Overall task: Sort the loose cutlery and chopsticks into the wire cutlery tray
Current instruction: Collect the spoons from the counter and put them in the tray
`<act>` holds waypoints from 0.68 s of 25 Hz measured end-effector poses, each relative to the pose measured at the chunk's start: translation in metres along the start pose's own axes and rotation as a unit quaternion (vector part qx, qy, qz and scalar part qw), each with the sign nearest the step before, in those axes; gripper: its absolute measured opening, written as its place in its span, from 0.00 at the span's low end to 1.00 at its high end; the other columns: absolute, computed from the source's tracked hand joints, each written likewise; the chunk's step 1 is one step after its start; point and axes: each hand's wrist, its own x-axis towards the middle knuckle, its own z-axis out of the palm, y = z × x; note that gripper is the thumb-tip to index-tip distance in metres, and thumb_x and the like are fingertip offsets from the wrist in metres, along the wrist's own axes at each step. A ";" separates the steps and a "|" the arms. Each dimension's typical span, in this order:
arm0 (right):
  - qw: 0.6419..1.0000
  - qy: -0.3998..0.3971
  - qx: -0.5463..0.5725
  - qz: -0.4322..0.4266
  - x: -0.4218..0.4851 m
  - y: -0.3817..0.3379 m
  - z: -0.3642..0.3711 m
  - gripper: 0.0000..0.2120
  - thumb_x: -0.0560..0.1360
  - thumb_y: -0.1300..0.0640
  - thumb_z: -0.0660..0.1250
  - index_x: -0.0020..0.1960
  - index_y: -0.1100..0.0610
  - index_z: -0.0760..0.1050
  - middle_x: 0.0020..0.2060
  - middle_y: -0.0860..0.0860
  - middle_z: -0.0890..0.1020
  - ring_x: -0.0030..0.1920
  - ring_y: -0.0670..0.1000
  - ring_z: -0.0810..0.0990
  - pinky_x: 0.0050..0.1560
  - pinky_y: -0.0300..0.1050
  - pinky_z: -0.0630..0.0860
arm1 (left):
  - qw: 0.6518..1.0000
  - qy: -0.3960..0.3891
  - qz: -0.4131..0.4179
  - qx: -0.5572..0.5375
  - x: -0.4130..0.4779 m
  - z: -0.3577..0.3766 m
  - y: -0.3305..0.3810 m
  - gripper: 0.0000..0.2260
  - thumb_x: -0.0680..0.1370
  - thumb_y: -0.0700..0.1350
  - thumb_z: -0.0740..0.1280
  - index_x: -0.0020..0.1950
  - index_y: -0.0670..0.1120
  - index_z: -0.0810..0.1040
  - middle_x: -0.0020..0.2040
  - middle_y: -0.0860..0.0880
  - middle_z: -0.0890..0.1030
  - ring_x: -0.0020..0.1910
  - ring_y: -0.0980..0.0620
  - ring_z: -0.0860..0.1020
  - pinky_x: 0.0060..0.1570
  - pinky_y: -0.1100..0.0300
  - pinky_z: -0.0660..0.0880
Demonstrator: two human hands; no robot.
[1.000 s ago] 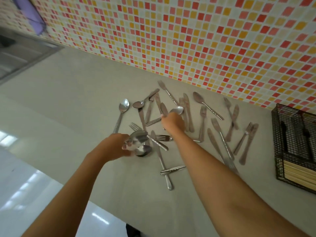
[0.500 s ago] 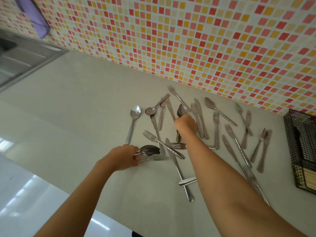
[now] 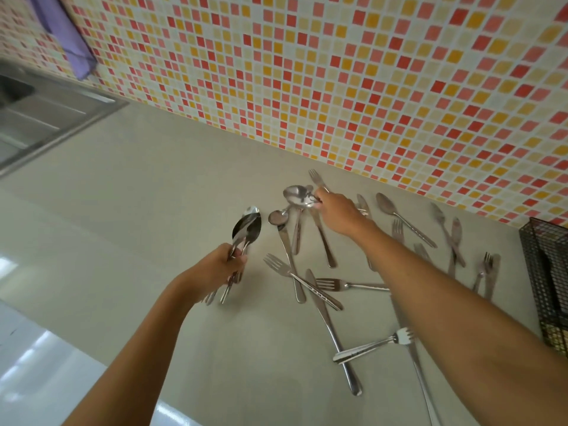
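Steel spoons, forks and knives (image 3: 319,290) lie scattered on the pale counter below the tiled wall. My left hand (image 3: 219,265) grips a bunch of spoons (image 3: 247,227) by the handles, bowls pointing away from me. Further back, my right hand (image 3: 336,210) pinches a single spoon (image 3: 296,195) lifted off the pile, its bowl to the left. The black wire cutlery tray (image 3: 545,290) stands at the right edge, partly cut off, with dark cutlery and pale chopsticks inside.
A steel sink (image 3: 40,118) is set into the counter at the far left, with a purple cloth (image 3: 66,32) hanging on the wall above it. The counter's front edge (image 3: 92,345) runs diagonally below my left arm. A lone spoon (image 3: 399,215) lies near the wall.
My left hand has raised its bunch of spoons so the bowls point up and away. My right hand has lifted one spoon out of the pile and moved it toward the wall.
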 end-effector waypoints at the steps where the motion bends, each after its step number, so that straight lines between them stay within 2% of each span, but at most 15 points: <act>1: 1.000 -0.017 -0.011 -0.007 0.005 0.004 0.000 0.06 0.79 0.54 0.58 0.56 0.48 0.68 0.52 0.58 0.79 0.50 0.61 0.77 0.44 0.47 0.68 | 1.000 0.012 -0.013 -0.003 0.005 -0.002 0.000 0.07 0.81 0.46 0.60 0.47 0.44 0.69 0.39 0.48 0.72 0.37 0.51 0.70 0.39 0.61 0.68; 2: 0.999 -0.036 -0.020 -0.021 0.009 0.007 -0.002 0.04 0.78 0.52 0.60 0.48 0.43 0.68 0.48 0.56 0.78 0.48 0.60 0.77 0.40 0.46 0.68 | 1.000 0.023 -0.018 0.008 0.010 -0.004 0.000 0.06 0.81 0.47 0.60 0.47 0.46 0.69 0.39 0.48 0.71 0.37 0.51 0.68 0.39 0.60 0.67; 4: 0.996 -0.066 -0.030 -0.056 0.019 0.012 -0.004 0.12 0.77 0.53 0.60 0.38 0.41 0.63 0.44 0.51 0.77 0.46 0.57 0.76 0.38 0.46 0.67 | 0.999 0.035 -0.010 0.032 0.021 -0.009 0.003 0.09 0.81 0.48 0.58 0.42 0.48 0.68 0.36 0.49 0.69 0.35 0.52 0.66 0.36 0.59 0.63; 6: 0.993 -0.061 -0.033 -0.091 0.029 0.015 -0.004 0.09 0.78 0.54 0.59 0.41 0.41 0.67 0.45 0.47 0.78 0.48 0.54 0.78 0.44 0.49 0.71 | 0.998 0.057 -0.005 0.001 0.032 -0.010 0.009 0.11 0.81 0.45 0.57 0.39 0.46 0.65 0.35 0.49 0.66 0.35 0.50 0.69 0.34 0.59 0.63; 9: 0.988 -0.041 -0.009 -0.147 0.046 0.016 -0.001 0.07 0.76 0.60 0.63 0.51 0.50 0.76 0.48 0.48 0.76 0.47 0.53 0.78 0.47 0.52 0.74 | 0.989 0.130 -0.033 -0.054 0.051 -0.002 0.018 0.04 0.81 0.41 0.54 0.48 0.41 0.66 0.41 0.45 0.70 0.36 0.48 0.71 0.35 0.55 0.70; 11: 0.979 -0.034 -0.034 -0.196 0.057 0.011 0.004 0.13 0.75 0.65 0.66 0.56 0.53 0.77 0.49 0.49 0.74 0.45 0.53 0.76 0.44 0.54 0.76 | 0.976 0.212 -0.049 0.026 0.062 0.005 0.020 0.06 0.79 0.39 0.53 0.54 0.40 0.66 0.45 0.42 0.73 0.40 0.43 0.72 0.42 0.52 0.70; 13: 0.974 -0.033 -0.047 -0.219 0.065 0.007 0.008 0.14 0.75 0.67 0.65 0.57 0.55 0.78 0.49 0.51 0.74 0.44 0.54 0.76 0.42 0.54 0.75 | 0.954 0.275 -0.051 0.110 0.067 0.013 0.022 0.09 0.80 0.40 0.54 0.57 0.37 0.67 0.47 0.39 0.74 0.45 0.39 0.74 0.43 0.53 0.68; 15: 0.968 -0.031 -0.068 -0.240 0.071 0.005 0.014 0.12 0.74 0.68 0.64 0.55 0.58 0.79 0.49 0.52 0.74 0.42 0.55 0.77 0.40 0.54 0.76 | 0.940 0.286 -0.056 0.176 0.069 0.021 0.023 0.12 0.80 0.44 0.58 0.56 0.36 0.68 0.51 0.37 0.76 0.50 0.36 0.75 0.44 0.53 0.66; 17: 0.965 -0.025 -0.090 -0.247 0.074 0.007 0.023 0.11 0.73 0.70 0.64 0.51 0.58 0.78 0.48 0.51 0.73 0.40 0.55 0.77 0.40 0.55 0.77 | 0.933 0.264 -0.067 0.233 0.072 0.027 0.022 0.15 0.80 0.47 0.60 0.56 0.36 0.70 0.54 0.37 0.75 0.52 0.36 0.75 0.46 0.52 0.68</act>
